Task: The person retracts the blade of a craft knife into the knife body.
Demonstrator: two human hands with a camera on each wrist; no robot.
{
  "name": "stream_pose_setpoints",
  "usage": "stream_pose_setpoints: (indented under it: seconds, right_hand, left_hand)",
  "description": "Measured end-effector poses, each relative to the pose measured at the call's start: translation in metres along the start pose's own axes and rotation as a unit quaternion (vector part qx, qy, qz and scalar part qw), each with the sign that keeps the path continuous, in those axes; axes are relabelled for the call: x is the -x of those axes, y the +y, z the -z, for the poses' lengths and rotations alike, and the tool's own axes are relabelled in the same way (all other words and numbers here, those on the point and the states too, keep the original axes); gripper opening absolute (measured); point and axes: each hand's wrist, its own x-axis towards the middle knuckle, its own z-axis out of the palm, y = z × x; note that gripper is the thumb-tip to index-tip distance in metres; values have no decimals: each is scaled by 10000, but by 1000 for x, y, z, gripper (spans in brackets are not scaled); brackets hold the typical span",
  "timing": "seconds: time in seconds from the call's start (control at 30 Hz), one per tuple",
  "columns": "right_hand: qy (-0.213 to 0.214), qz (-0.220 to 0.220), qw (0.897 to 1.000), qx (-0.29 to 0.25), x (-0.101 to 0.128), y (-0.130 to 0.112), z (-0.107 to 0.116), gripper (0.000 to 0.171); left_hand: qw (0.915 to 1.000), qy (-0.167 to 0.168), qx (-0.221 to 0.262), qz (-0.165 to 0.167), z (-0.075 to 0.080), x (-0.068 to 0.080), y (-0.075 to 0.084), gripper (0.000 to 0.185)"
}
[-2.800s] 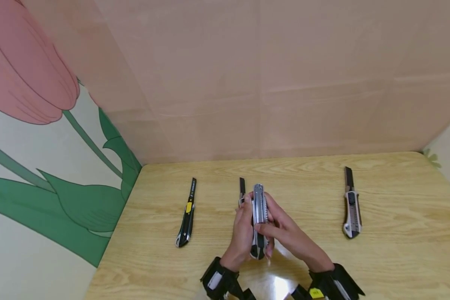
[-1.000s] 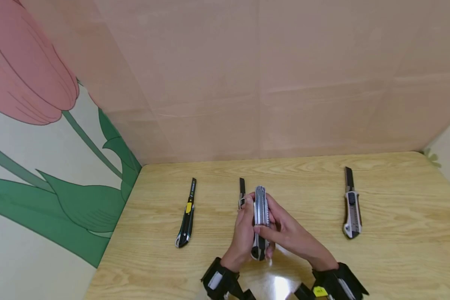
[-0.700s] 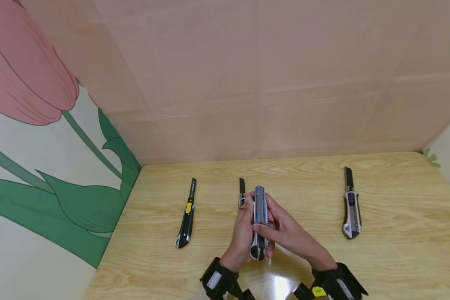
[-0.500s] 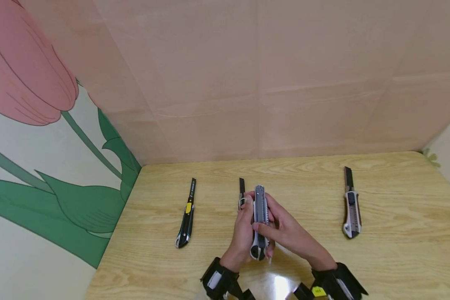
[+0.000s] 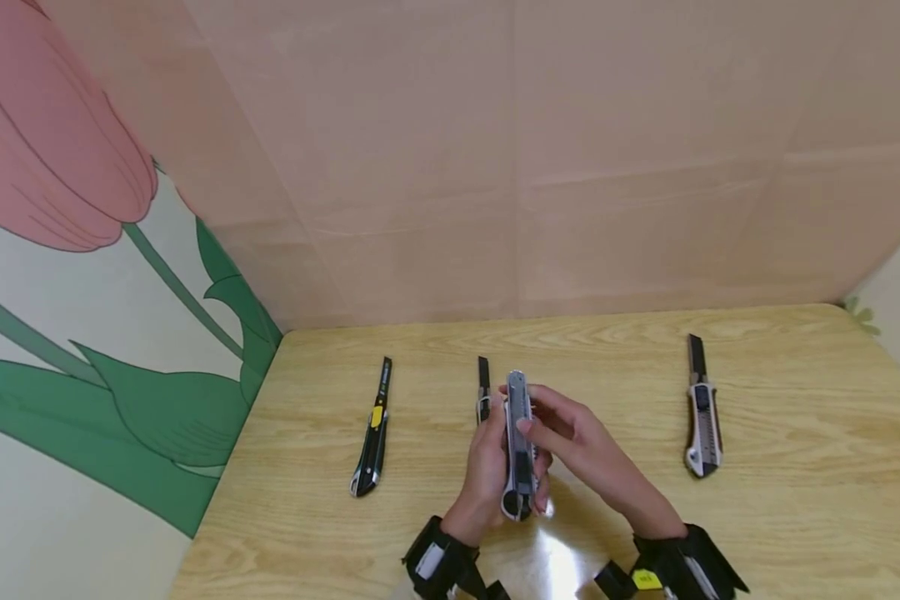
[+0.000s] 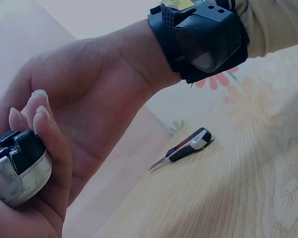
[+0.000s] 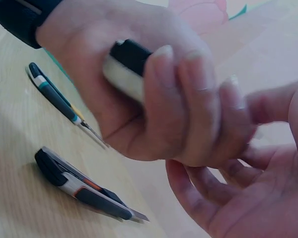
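Note:
Upright over the table, a silver and black utility knife point(image 5: 520, 442) shows no blade past its nose. My left hand point(image 5: 486, 462) grips it from the left, fingers wrapped round its back, as the right wrist view shows. On the knife's face lies the thumb of my right hand point(image 5: 585, 446), with its other fingers bent behind the right side. The left wrist view shows only the knife's butt end point(image 6: 22, 168). Partly hidden behind my left hand, a second utility knife point(image 5: 483, 387) lies on the table with its dark blade out.
A black utility knife with a yellow slider point(image 5: 375, 429) lies to the left, blade extended. Farther right lies a silver and black utility knife point(image 5: 703, 417), its blade also out. The wooden table point(image 5: 607, 358) ends against a pink cloth backdrop point(image 5: 540, 208).
My right hand has shifted slightly right, and its thumb has slid up along the knife's face. The left hand keeps its grip nearly in place. The knives on the table have not moved.

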Motion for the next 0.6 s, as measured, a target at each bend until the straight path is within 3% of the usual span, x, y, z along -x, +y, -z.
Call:
stream_pose_setpoints:
  seconds: [0.27,0.4,0.6]
  right_hand:
    - [625,-261,9967,453,-1,-4,0,38]
    - [866,-247,9951,401,0,-3,-2,36]
    - [1112,-73,9935,239,0,-2,-3,33]
  left_hand:
    - [9998,171,-98,-75,1,-1,-2,66]
    - [9990,418,-93,-83,-1,1,-5,72]
    - [9984,514,-178,-162,-3,-1,-6,78]
